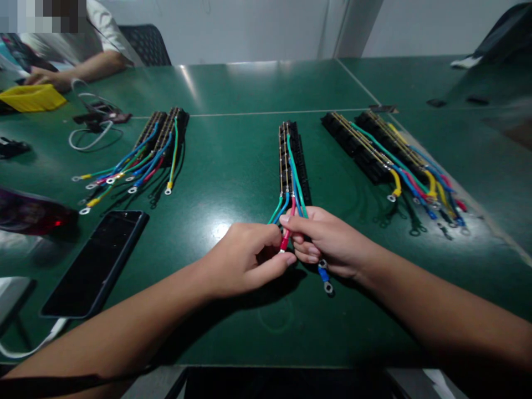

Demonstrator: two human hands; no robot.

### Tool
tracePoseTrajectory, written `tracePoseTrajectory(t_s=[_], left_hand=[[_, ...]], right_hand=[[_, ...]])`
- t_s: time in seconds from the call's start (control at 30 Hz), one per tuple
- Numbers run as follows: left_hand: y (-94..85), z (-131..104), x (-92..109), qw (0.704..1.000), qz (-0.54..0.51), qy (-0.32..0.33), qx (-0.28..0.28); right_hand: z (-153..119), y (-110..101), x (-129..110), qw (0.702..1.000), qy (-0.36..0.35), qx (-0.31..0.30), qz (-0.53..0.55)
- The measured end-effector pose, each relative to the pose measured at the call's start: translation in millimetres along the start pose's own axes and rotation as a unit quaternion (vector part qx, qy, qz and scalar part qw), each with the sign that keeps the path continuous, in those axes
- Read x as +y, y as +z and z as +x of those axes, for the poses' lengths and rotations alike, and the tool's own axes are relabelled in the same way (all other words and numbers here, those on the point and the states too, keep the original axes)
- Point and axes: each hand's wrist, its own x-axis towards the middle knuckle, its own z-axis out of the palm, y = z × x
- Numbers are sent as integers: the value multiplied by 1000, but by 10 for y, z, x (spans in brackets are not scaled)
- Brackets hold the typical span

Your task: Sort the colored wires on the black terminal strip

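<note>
While the right hand point(322, 238) grips wires point(296, 183), the left hand point(253, 257) pinches a red-sleeved terminal point(285, 242).

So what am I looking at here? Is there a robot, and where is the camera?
No robot: these are a person's own bare hands, seen by a camera worn on the head, looking forward and down. That is the only view. The left hand pinches the end of a red wire; the right hand grips it and nearby wires, leading from a long black strip. On the green table, similar black strips with coloured wires lie left and right, and a dark smartphone is at left. Another person's hand shows at top left.
</note>
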Motion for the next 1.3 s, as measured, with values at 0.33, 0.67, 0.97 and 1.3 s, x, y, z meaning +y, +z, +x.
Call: tracePoseTrajectory(t_s=[0.33, 0.67, 0.97, 1.3], left_hand=[[-13, 12, 13, 1000, -6, -2, -4], [-3, 19, 5, 1000, -11, 1, -3], [-10, 9, 8, 1000, -8, 3, -4], [5, 7, -9, 1000, -9, -7, -8]], right_hand=[[9, 5, 2, 1000, 2, 3, 3], [-4, 20, -5, 1000, 2, 8, -4], [4, 4, -2, 1000, 1, 8, -2], [10, 5, 0, 1000, -1, 11, -13]])
